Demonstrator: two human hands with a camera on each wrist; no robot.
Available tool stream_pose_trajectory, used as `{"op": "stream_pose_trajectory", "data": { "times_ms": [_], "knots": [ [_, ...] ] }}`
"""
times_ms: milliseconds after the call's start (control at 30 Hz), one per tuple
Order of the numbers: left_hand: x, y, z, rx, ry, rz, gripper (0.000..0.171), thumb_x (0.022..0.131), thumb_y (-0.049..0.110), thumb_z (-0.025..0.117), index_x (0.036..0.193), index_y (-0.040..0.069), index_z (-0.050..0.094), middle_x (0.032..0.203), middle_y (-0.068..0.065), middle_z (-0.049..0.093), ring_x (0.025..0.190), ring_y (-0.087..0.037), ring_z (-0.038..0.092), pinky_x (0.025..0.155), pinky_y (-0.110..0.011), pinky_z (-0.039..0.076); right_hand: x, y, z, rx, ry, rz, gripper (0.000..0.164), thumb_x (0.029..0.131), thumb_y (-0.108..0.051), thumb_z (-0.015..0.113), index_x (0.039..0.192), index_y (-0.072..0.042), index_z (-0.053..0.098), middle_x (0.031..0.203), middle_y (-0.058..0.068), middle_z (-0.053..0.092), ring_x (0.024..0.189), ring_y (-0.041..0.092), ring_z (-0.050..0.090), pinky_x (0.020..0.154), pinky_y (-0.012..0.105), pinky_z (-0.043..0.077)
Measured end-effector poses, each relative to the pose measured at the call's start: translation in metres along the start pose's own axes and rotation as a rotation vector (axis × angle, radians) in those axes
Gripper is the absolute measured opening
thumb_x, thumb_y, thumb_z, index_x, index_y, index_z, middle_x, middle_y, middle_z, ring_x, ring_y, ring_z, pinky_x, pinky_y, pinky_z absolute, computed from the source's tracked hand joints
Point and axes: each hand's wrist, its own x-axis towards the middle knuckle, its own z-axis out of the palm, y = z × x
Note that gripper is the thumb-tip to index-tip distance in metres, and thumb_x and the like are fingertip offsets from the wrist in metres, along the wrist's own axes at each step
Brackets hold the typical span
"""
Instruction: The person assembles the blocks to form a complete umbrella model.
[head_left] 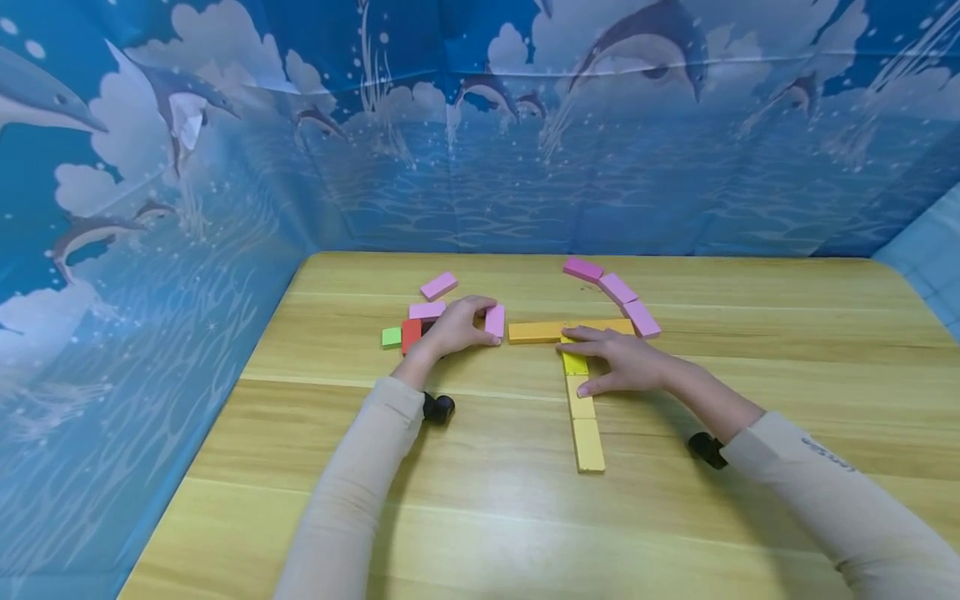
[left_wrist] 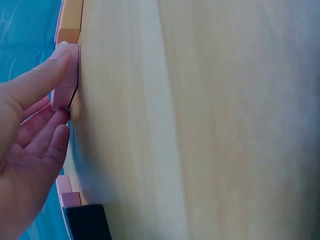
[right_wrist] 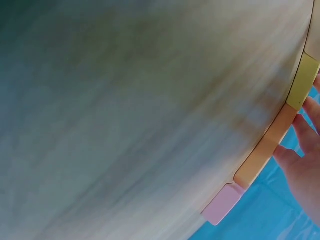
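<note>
At the center of the head view, a person's left hand [head_left: 459, 327] pinches a pink block [head_left: 495, 322] between thumb and fingers, the block's long axis running up and down the frame. Just to its right, an orange row [head_left: 551, 332] lies crosswise. The right hand [head_left: 628, 362], fingers spread and gripping nothing, touches that row and a yellow column [head_left: 583, 410] pointing toward the frame's bottom.
</note>
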Motion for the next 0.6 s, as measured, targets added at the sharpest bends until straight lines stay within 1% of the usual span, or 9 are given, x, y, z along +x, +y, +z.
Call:
{"op": "stream_pose_trajectory", "data": {
  "times_ms": [167,333,433,600],
  "knots": [
    [0.0016,-0.0006,0.0031,-0.061,-0.005,-0.014,0.069,0.077,0.016,0.077,0.136,-0.001,0.045,0.13,-0.014,0.052,0.113,-0.021,0.052,0.095,-0.031,0.041,0.0008,-0.0009,0.0,0.002,-0.005,0.006,0.07,0.082,-0.038,0.069,0.138,-0.003,0.045,0.145,0.022,0.033,0.132,0.043,0.029,0.099,0.059,0.028],
    [0.0011,0.0002,0.0037,-0.109,-0.008,-0.032,0.07,0.077,0.013,0.077,0.137,-0.001,0.044,0.129,-0.014,0.053,0.107,-0.021,0.054,0.09,-0.031,0.043,0.0017,-0.0008,0.0008,0.003,-0.013,0.01,0.07,0.083,-0.04,0.068,0.138,-0.004,0.045,0.146,0.022,0.032,0.132,0.043,0.029,0.1,0.059,0.028],
    [0.0004,0.0003,0.0045,-0.127,-0.006,-0.038,0.069,0.077,0.013,0.077,0.137,-0.001,0.044,0.129,-0.014,0.052,0.106,-0.021,0.054,0.089,-0.03,0.044,0.0014,-0.0003,0.0011,0.006,-0.015,0.013,0.071,0.082,-0.041,0.068,0.138,-0.004,0.045,0.146,0.021,0.032,0.132,0.042,0.028,0.1,0.06,0.026],
    [0.0002,0.0014,0.0055,-0.148,0.004,-0.029,0.069,0.077,0.012,0.077,0.137,-0.001,0.044,0.129,-0.015,0.052,0.105,-0.022,0.056,0.088,-0.031,0.045,0.0003,0.0002,0.0006,0.01,-0.005,0.017,0.07,0.082,-0.04,0.069,0.138,-0.004,0.045,0.145,0.021,0.033,0.133,0.042,0.027,0.101,0.061,0.024]
  ]
}}
